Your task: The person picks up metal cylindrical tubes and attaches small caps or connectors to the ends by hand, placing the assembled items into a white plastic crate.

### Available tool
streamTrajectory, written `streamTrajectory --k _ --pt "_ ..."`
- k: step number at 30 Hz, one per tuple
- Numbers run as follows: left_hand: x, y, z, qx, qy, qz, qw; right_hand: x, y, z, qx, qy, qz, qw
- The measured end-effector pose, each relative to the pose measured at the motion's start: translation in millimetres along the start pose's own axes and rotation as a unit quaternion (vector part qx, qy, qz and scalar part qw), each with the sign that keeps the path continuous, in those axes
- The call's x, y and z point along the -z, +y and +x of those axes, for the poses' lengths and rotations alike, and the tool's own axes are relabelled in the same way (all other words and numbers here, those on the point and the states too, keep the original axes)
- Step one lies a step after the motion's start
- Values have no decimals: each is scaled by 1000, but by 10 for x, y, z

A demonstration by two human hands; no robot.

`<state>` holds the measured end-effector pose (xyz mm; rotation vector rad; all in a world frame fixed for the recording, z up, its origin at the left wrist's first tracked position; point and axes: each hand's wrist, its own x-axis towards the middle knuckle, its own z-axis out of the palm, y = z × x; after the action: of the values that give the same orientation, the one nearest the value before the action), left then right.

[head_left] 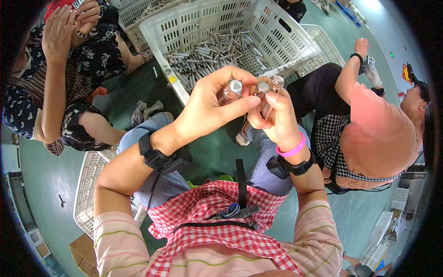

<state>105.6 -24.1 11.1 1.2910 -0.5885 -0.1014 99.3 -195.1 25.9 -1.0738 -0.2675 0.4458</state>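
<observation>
A person seated over a green floor raises both hands at chest height. The left hand [210, 104] pinches a short silver metal tube with a round cap [232, 89] between thumb and curled fingers. Just beside it, the right hand [277, 117] closes its fingers around two similar capped metal tubes [269, 90]. Beyond the hands sits a white slotted plastic crate [277, 37] holding many loose silver metal tubes [217, 53]. Two other people sit nearby, one on each side.

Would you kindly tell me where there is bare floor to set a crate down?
Bare green floor lies left, between the seated person and the side crate. Ahead it is crowded: the white crate is full of metal tubes.
</observation>
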Motion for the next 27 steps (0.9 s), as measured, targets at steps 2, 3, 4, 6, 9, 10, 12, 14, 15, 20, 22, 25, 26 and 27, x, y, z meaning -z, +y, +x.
streamTrajectory --k 2,3,4,6,9,10,12,14,15,20,22,25,26,27 --pt "9 -8 2 -2 -7 -20 1000 -24 2 -4 2 -7 13 1000" --pt "7 -7 6 -1 -2 -35 999 -30 1 -8 4 -13 26 1000" --pt "6 -6 10 0 3 -49 999 -20 0 -9 4 -13 25 1000" --pt "51 2 54 -32 -16 18 999 7 -4 -7 -16 -41 12 999" --pt "45 3 50 -41 -35 47 997 -25 -24 -17 -27 -29 7 999" --pt "37 1 45 -19 -35 10 999 -25 -25 -19 -27 -28 7 999" --pt "43 8 49 -15 -39 11 999 -26 -24 -21 -39 -39 6 998" --pt "56 11 46 -11 -42 12 999 -38 -8 -30 -49 -42 19 998" --pt "64 11 45 -26 -40 31 998 -41 -3 -32 -59 -45 32 997" --pt "23 -45 36 -52 -22 41 998 -30 37 -25 -46 -58 46 996" --pt "11 -74 17 13 4 -18 1000 -39 42 -24 -44 -57 58 996" --pt "12 -52 38 -50 -14 28 998 1 57 -28 -30 -78 22 996" --pt "11 -38 39 -51 -15 28 998 31 67 -34 -31 -82 -1 996" --pt "14 -20 32 -48 -16 40 998 42 74 -34 -33 -87 -23 995"
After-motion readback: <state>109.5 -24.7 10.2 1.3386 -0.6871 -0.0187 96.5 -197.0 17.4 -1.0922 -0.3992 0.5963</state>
